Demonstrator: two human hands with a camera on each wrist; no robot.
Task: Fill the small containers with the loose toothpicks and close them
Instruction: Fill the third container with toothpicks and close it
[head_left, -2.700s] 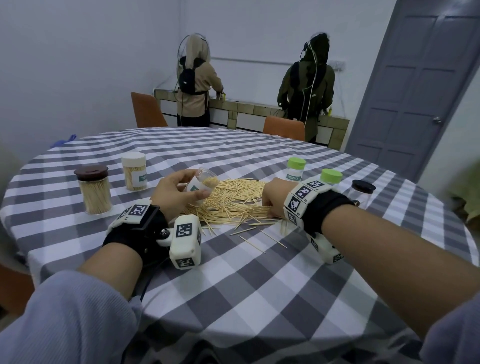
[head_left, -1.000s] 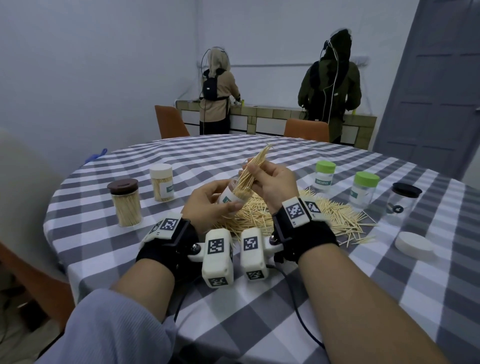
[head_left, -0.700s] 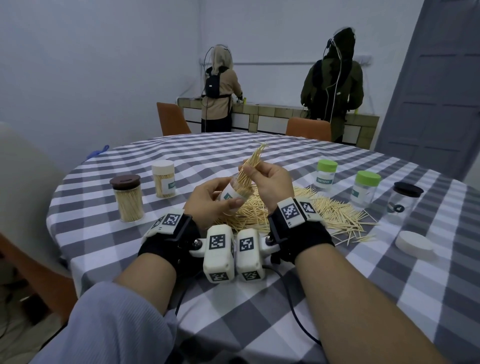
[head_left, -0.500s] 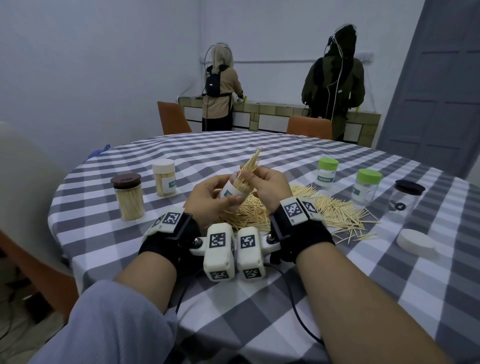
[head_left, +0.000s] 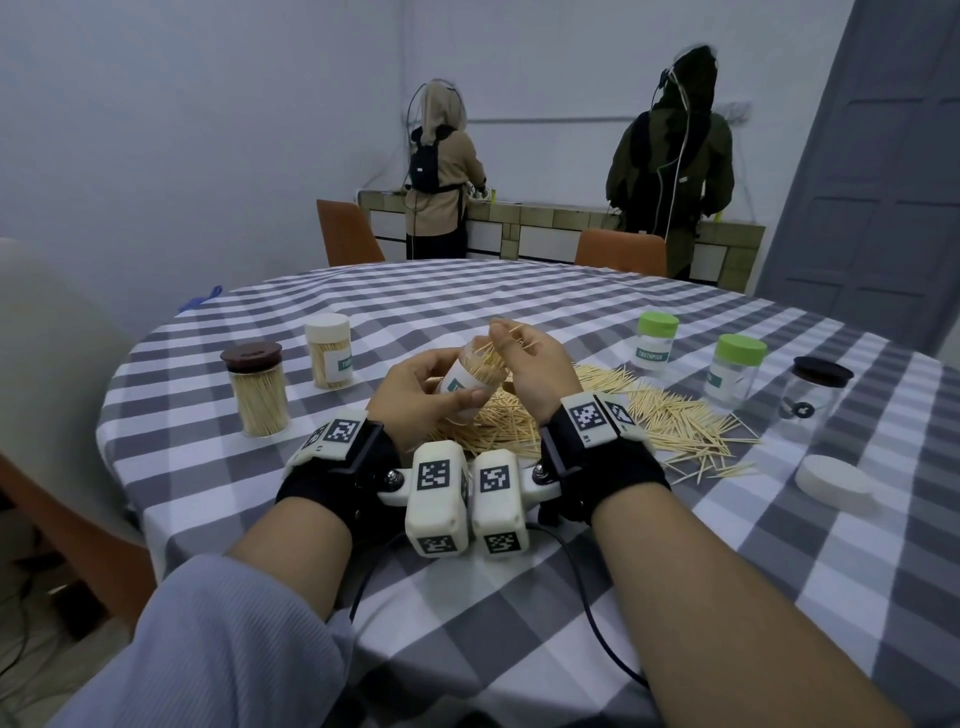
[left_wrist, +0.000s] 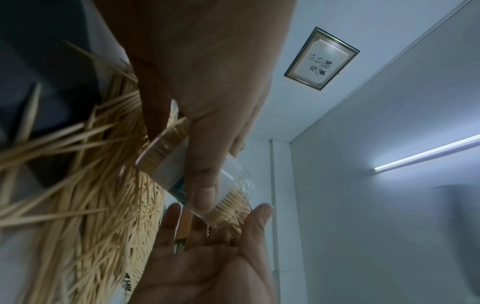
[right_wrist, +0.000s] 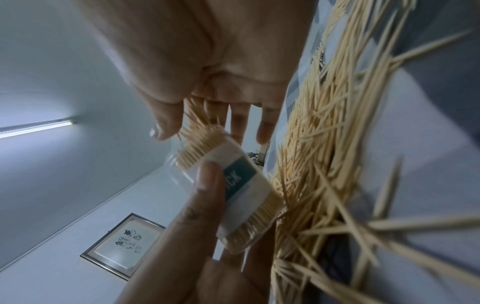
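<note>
A small clear container (head_left: 464, 382) is being held tilted above the toothpick pile (head_left: 597, 415), its open mouth being packed with toothpicks standing on end. It is judged to be light, stiff and somewhat slippery plastic, best taken around the labelled middle; the picks themselves are thin and easily spilled or snapped. It is being gripped around the body by the left hand (head_left: 415, 397), thumb across the label. The right hand (head_left: 535, 371) is being held at the mouth, wrist raised, fingers loosely spread at the protruding tips; whether any pick is being pinched cannot be told. A loose white lid (head_left: 835, 480) is being left lying well apart on the checked table (head_left: 519, 597).
</note>
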